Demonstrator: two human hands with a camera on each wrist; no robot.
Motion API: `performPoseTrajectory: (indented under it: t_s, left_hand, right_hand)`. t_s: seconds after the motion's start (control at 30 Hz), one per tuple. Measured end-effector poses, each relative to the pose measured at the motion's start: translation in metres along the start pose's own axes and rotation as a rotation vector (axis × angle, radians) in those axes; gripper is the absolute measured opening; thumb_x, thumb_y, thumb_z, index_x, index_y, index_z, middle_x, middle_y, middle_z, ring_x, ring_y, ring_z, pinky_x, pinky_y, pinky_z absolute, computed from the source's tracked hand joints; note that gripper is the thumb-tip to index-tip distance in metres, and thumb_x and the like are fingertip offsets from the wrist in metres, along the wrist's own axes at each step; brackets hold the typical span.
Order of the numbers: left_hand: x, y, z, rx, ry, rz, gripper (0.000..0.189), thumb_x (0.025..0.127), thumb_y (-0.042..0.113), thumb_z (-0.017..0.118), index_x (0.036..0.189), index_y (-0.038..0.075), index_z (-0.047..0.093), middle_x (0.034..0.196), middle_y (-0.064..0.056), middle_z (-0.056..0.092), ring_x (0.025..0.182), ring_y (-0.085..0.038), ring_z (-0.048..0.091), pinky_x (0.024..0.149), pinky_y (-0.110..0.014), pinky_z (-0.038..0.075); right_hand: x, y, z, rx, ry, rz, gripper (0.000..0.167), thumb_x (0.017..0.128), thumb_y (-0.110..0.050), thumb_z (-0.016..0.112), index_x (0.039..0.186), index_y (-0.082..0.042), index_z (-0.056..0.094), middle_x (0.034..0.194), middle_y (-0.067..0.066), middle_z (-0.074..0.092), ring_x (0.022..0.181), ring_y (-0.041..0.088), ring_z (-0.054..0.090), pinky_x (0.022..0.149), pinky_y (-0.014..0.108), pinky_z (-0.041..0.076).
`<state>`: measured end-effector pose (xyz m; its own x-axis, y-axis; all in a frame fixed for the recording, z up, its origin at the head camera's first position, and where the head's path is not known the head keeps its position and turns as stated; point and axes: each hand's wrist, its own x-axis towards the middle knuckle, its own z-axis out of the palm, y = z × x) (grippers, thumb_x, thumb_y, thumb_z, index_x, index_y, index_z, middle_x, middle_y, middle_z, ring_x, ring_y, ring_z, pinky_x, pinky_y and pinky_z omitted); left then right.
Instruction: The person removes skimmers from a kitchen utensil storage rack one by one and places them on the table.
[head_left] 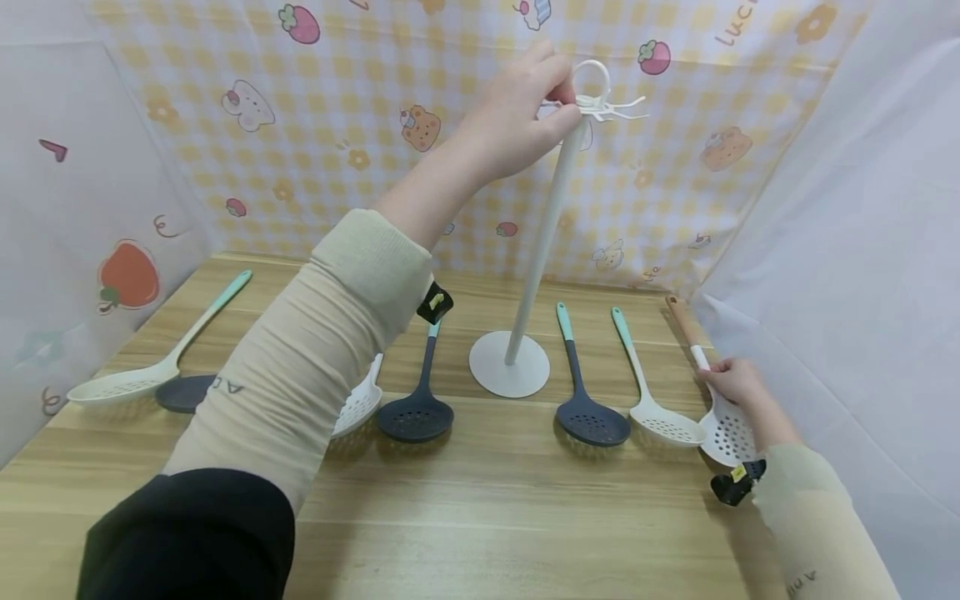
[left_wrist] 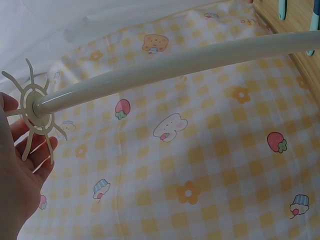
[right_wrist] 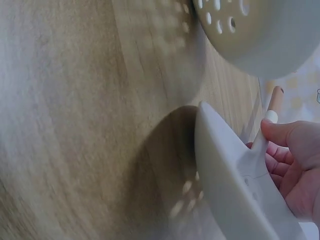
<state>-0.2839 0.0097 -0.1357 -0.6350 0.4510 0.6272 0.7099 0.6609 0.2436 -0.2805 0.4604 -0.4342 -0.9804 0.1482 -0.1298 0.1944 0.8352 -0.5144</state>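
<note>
A white utensil stand [head_left: 547, 233] with a round base rises from the table, leaning to the right. My left hand [head_left: 521, 112] holds its top, fingers and thumb at the ring of thin hooks [left_wrist: 37, 110], as the left wrist view shows. At the far right, my right hand [head_left: 738, 385] grips a white skimmer [head_left: 727, 435] by the neck below its wooden handle [head_left: 681, 321]. The skimmer's perforated head sits close over the table. Beside it lies a white skimmer [head_left: 663, 423] with a mint handle tip, also seen in the right wrist view.
Right of the stand lies a dark skimmer [head_left: 592, 423]. Left of it are another dark skimmer [head_left: 416, 418] and a white one [head_left: 358, 408], partly behind my left sleeve. At far left lie a white skimmer [head_left: 123, 383] and a dark utensil [head_left: 182, 393]. A checked cloth [head_left: 337, 167] hangs behind.
</note>
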Motion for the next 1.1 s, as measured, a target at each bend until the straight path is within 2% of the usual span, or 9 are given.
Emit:
performPoseTrajectory:
  t_s: [0.33,0.57,0.73,0.93,1.1]
  left_hand:
    - [0.001,-0.001,-0.001,-0.034,0.009,-0.002,0.006,0.095,0.02,0.05,0.089,0.017,0.051,0.098,0.001,0.04,0.108,-0.007,0.048,0.089,-0.014,0.034]
    - [0.001,-0.001,0.0,-0.02,-0.01,-0.008,0.012,0.096,0.023,0.049,0.097,0.012,0.055,0.101,0.001,0.041,0.11,-0.007,0.048,0.089,-0.015,0.034]
    - [0.001,-0.001,0.0,-0.025,-0.004,-0.014,0.008,0.096,0.022,0.049,0.094,0.015,0.052,0.1,0.002,0.041,0.11,-0.007,0.047,0.088,-0.016,0.035]
    - [0.001,-0.001,0.001,-0.013,0.01,-0.011,0.007,0.096,0.021,0.049,0.092,0.016,0.052,0.099,0.002,0.041,0.102,-0.006,0.046,0.082,-0.016,0.035]
    - [0.001,-0.002,0.001,-0.02,0.005,-0.008,0.007,0.096,0.021,0.049,0.093,0.016,0.052,0.099,0.002,0.041,0.106,-0.007,0.048,0.085,-0.015,0.035]
  right_hand:
    - [-0.003,-0.008,0.003,-0.051,0.04,0.01,0.036,0.092,-0.027,0.06,0.089,0.009,0.059,0.081,0.018,0.057,0.076,0.03,0.052,0.061,0.032,0.042]
    - [-0.007,-0.012,0.005,-0.128,0.01,0.023,0.035,0.092,-0.025,0.059,0.08,0.008,0.062,0.075,0.015,0.058,0.071,0.028,0.053,0.061,0.035,0.042]
    - [-0.006,-0.016,0.006,-0.161,0.007,0.039,0.033,0.093,-0.025,0.058,0.073,0.002,0.058,0.069,0.011,0.054,0.067,0.027,0.05,0.059,0.034,0.04]
    - [-0.009,-0.017,0.008,-0.129,0.014,0.041,0.033,0.093,-0.023,0.058,0.074,0.004,0.059,0.07,0.012,0.054,0.067,0.027,0.051,0.059,0.034,0.041]
    - [-0.011,-0.02,0.009,-0.124,0.026,0.08,0.033,0.092,-0.024,0.057,0.074,0.003,0.058,0.07,0.013,0.054,0.065,0.027,0.051,0.058,0.034,0.041]
